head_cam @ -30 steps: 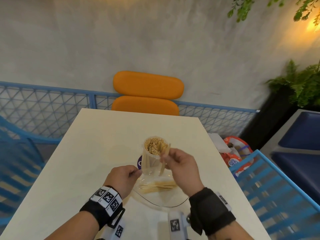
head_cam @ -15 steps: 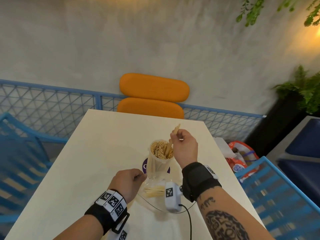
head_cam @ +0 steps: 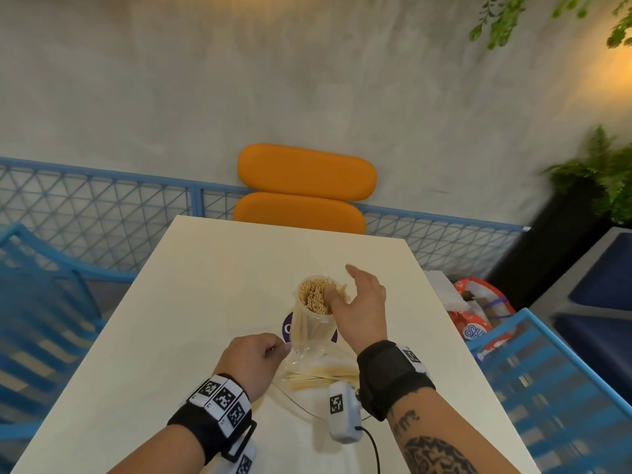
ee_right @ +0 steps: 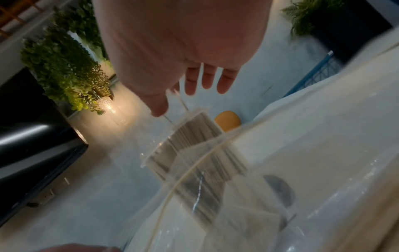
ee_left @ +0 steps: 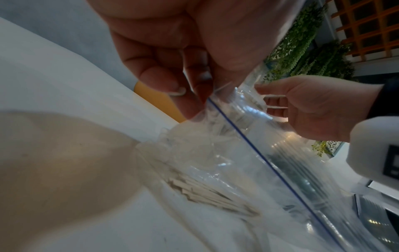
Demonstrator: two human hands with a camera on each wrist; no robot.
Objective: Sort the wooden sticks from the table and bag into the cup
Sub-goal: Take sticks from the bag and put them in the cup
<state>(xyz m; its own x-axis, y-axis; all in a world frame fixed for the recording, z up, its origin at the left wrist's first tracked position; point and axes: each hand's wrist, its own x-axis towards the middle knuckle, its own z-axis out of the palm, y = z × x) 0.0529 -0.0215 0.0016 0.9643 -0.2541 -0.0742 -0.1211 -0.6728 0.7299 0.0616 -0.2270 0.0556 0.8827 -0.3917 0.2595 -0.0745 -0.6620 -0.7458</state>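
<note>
Wooden sticks lie flat in the bag, long axis crosswise, just behind the right hand, spread over the cup; left hand pinches the bag's rim

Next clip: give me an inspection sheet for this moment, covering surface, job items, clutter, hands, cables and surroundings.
Surface: cream table.
Job's things: clear cup upright, packed with wooden sticks; clear zip bag lying near the table's front edge, with more sticks inside.
Clutter: purple round mat under the cup.
Hands: left hand pinches the bag's edge; right hand open over the cup, thumb at the stick tops.
Cables: black cable from the white wrist unit.
Surroundings: orange chair, blue mesh fence, blue chairs, plants, red printed bag on the floor.
</note>
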